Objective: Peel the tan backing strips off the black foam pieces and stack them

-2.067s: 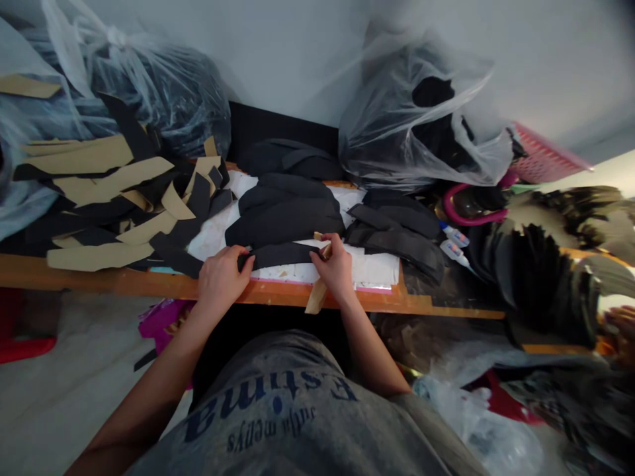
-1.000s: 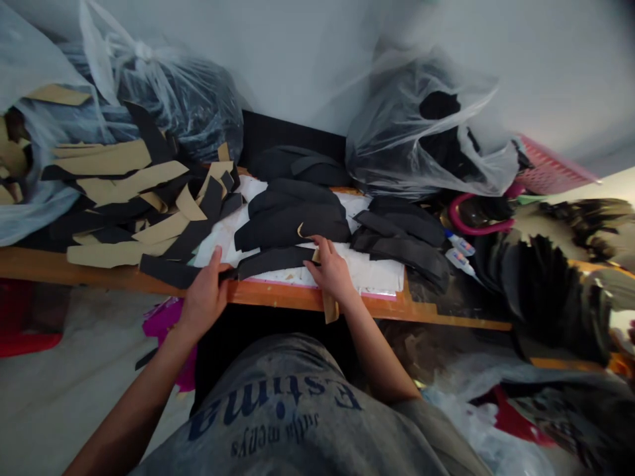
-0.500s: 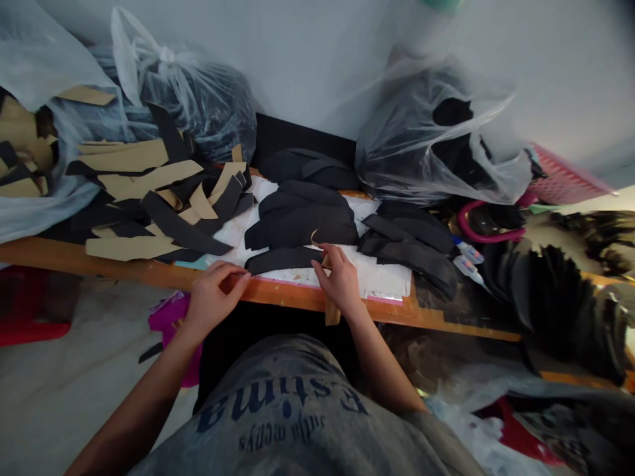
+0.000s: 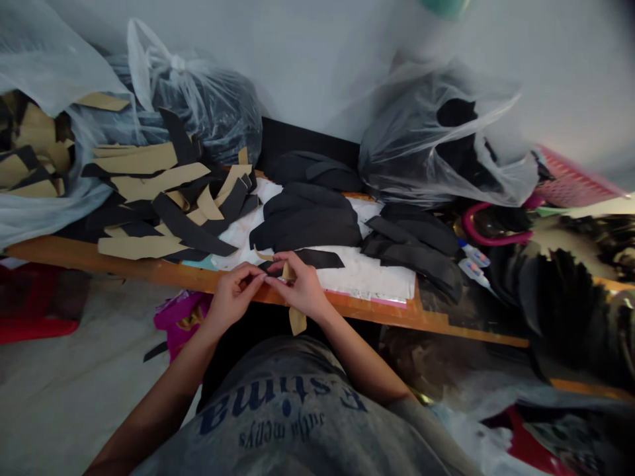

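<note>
At the far left, a clear plastic bag (image 4: 34, 152) holds tan and black cut pieces, and just right of it sits a knotted clear bag of dark material (image 4: 198, 99). In front of that, a loose pile of long black and tan cut strips (image 4: 169, 205) lies on the orange wooden bench (image 4: 149, 274). A magenta packet (image 4: 181, 320) lies below the bench edge. The left hand (image 4: 233, 297) is at the bench edge, its fingers curled inward and pinching one end of a black strip (image 4: 265, 266). The right hand (image 4: 300, 287) meets it there, fingertips pressed close to the left hand's, and seems to pinch the same strip with a piece of tan backing paper (image 4: 297, 321), though the fingers hide the exact grip. The paper hangs over the bench edge below that hand. Another black strip (image 4: 320, 258) lies just beyond, on a white sheet (image 4: 377, 277). Stacks of black pieces (image 4: 307, 215) rest on the sheet, with more (image 4: 411, 251) at its right end. Further right stand two glue tubes (image 4: 473, 261), a clear bag of black material (image 4: 446, 145) and a pink basket (image 4: 578, 188).
</note>
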Demonstrator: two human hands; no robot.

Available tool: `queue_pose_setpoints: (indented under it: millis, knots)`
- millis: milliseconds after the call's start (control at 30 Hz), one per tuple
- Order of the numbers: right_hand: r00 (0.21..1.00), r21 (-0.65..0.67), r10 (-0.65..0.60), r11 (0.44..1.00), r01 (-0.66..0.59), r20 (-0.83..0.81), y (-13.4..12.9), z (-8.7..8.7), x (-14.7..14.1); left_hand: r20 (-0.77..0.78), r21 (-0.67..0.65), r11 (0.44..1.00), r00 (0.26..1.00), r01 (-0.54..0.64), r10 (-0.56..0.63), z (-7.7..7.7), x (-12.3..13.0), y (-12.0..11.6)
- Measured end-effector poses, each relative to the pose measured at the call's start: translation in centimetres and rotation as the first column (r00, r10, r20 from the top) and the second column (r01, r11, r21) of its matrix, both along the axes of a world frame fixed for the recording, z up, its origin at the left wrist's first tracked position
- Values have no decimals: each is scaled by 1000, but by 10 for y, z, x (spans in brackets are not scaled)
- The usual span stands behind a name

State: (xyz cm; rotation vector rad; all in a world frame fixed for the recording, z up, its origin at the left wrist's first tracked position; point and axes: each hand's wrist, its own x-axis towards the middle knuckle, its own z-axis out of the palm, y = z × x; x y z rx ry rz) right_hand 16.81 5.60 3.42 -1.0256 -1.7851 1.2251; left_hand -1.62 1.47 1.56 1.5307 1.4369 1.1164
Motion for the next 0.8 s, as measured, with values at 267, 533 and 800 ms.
queue_pose_setpoints:
  millis: [267, 533, 800]
  knots:
    - [976, -97, -198, 977, 189, -95, 2, -7, 2, -4, 70, 997, 999, 33, -33, -1, 14, 3]
    - [871, -298, -457, 869, 394, -182, 21, -29, 28, -319, 239, 847, 786, -475, 530, -22, -31, -27]
    - [807, 107, -227, 973, 202, 545, 20, -38, 10, -493, 676, 726, 808, 122, 323, -66, -5, 9]
